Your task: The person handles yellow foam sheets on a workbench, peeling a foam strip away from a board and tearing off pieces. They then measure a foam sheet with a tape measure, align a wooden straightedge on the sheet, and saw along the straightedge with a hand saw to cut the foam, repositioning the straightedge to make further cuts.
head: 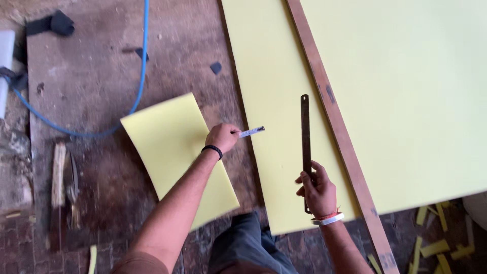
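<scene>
My left hand grips a small pale blade or marker whose tip points right over the edge of a large pale-yellow sheet. My right hand holds a long dark metal blade upright on that sheet, its lower end in my fist. A long brown wooden strip lies diagonally across the sheet just right of the metal blade. A smaller curved yellow piece lies on the floor under my left forearm.
A blue hose curves over the worn grey floor at the upper left. A piece of wood lies at the left. Yellow offcuts are scattered at the lower right. Dark scraps sit at the top left.
</scene>
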